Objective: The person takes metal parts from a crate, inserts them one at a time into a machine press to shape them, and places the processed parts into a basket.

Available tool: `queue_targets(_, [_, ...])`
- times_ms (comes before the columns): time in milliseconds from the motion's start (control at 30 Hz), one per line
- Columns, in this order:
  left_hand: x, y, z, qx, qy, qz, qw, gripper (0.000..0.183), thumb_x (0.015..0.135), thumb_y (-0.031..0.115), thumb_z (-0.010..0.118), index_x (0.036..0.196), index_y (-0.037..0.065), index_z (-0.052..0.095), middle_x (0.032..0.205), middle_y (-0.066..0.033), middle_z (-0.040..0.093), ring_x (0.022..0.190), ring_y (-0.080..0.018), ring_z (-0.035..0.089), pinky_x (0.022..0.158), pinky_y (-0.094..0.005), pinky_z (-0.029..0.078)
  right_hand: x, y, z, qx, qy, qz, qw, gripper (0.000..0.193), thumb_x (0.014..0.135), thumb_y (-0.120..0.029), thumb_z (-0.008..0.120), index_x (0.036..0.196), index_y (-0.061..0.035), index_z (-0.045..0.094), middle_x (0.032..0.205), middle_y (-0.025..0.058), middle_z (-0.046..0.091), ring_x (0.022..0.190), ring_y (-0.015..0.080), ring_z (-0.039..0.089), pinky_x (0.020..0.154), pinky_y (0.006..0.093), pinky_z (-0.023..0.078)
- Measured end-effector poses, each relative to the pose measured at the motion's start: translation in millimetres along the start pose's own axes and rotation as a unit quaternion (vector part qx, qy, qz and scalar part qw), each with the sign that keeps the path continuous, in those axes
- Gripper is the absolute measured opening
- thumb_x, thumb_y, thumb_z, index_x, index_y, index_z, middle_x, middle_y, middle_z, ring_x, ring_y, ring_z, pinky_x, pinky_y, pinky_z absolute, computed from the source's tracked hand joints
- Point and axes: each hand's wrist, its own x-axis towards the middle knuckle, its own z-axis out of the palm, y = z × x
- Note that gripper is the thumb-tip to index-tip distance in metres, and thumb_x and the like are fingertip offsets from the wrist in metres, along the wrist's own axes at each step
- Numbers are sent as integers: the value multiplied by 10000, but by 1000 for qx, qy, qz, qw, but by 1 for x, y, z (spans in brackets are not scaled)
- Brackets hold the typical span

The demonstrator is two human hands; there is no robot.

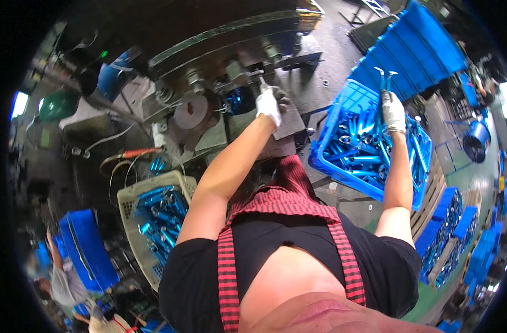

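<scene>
My left hand [269, 105], in a white and grey work glove, is closed at the machine's front. A slim metal piece [261, 79], seemingly a wrench, sticks up from its fingers toward the machine's fixture; most of it is hidden by the hand. Over the blue crate [342, 176] at the right, my gloved right hand [394, 112] grips a pair of wrenches [385, 80], their forked ends pointing up and away from me. Beneath that hand, many shiny blue-tinted wrenches [356, 161] lie jumbled in the crate.
The dark machine [226, 41] fills the space ahead, with a round metal disc [191, 112] at its front. A pale crate [130, 222] of similar wrenches stands left. Another blue crate [409, 47] is tilted behind the right one. A co-worker [67, 286] is at far left.
</scene>
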Motion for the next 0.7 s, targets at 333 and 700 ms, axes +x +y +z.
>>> queue_targets(333, [-28, 20, -51, 101, 32, 134, 985, 227, 814, 334, 524, 918, 135, 493, 797, -9, 517, 615, -110, 507, 453, -205, 369, -24, -135, 120, 155, -105, -178, 966, 295, 839, -334, 467, 964, -86, 567, 890, 165, 590, 838, 347, 554, 720, 395, 440])
queue_targets(700, [-55, 9, -50, 276, 99, 236, 926, 312, 813, 225, 556, 1042, 27, 481, 770, -56, 583, 694, -117, 562, 578, -268, 458, -21, -211, 176, 132, -64, -307, 940, 315, 862, -316, 388, 907, -48, 546, 798, 190, 592, 770, 356, 564, 692, 427, 439])
